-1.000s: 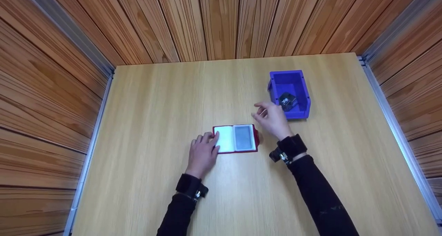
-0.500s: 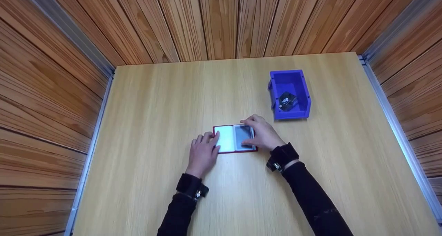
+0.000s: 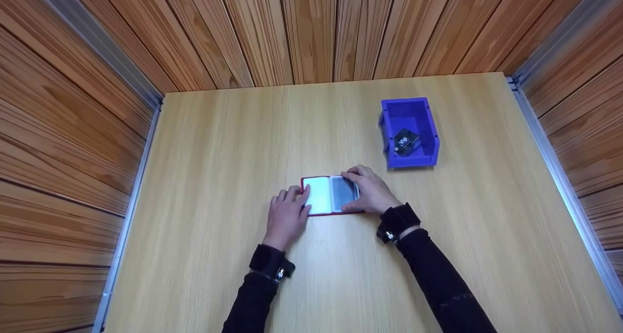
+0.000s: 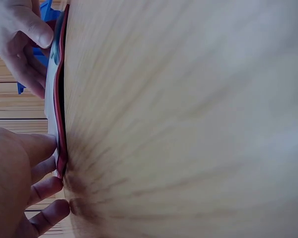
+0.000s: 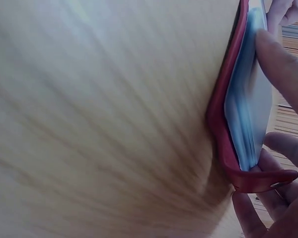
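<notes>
A small red card holder (image 3: 319, 196) lies spread on the table, with a white page on the left and a grey-blue sleeve page (image 3: 342, 196) on the right. My left hand (image 3: 286, 218) rests at its left edge, fingertips pressing the page and border. Over the right side, my right hand (image 3: 372, 192) grips the holder, its thumb and forefinger spanning the near and far edges. In the right wrist view, the thumb touches the stacked clear sleeves (image 5: 248, 99), and other fingers lie around the red strap end (image 5: 260, 181).
Behind my right hand stands a purple bin (image 3: 412, 161) holding dark cards (image 3: 405, 141), one with pale lettering. Wood-panelled walls (image 3: 311, 36) with metal rails (image 3: 127, 216) enclose the table (image 3: 219, 143).
My right hand has come from beside the bin, down and left onto the card holder's right page, and its fingers have shifted slightly there. The left hand has stayed in place.
</notes>
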`<state>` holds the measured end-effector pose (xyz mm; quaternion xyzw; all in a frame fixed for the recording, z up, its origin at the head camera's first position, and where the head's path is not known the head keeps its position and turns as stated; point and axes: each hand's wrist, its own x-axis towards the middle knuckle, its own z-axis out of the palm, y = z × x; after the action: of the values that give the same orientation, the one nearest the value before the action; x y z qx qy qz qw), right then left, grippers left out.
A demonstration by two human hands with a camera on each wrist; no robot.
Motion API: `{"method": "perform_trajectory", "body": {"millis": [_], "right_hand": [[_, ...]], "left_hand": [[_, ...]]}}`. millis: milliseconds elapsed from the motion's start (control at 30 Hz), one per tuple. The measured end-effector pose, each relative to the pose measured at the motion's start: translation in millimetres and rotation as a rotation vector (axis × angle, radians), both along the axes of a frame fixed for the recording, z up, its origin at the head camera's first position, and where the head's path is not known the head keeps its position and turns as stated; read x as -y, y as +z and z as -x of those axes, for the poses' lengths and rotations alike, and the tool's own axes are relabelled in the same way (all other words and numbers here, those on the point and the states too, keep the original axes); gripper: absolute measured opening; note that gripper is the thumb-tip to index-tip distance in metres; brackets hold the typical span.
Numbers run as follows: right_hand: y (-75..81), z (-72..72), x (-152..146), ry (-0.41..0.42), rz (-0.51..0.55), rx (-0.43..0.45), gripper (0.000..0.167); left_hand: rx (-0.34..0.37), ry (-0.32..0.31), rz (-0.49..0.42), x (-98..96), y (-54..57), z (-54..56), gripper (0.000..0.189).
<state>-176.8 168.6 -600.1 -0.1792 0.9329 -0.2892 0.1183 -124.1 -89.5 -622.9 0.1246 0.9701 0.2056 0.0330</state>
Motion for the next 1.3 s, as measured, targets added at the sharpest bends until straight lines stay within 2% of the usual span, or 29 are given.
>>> {"method": "perform_trajectory", "body": {"millis": [267, 633, 1033, 1167, 1300], "right_hand": [[3.9, 0.6, 1.6, 0.004, -0.026, -0.011, 0.096], [5.1, 2.1, 4.2, 0.001, -0.021, -0.033, 0.084], [10.6, -0.3, 10.0, 0.042, -0.137, -0.120, 0.087], [10.3, 0.5, 11.0, 0.041, -0.132, -0.105, 0.087], [9.3, 3.4, 11.6, 0.039, -0.095, -0.076, 0.090]], "left_hand": [[-0.005, -0.002, 0.006, -0.6, 0.2, 0.1, 0.053], [-0.010, 0.000, 0.010, -0.9, 0.3, -0.1, 0.053], [0.007, 0.002, 0.028, 0.2, -0.7, 0.7, 0.054], [0.023, 0.002, 0.032, 0.0, -0.7, 0.5, 0.054], [0.010, 0.001, 0.038, -1.0, -0.5, -0.3, 0.054]]}}
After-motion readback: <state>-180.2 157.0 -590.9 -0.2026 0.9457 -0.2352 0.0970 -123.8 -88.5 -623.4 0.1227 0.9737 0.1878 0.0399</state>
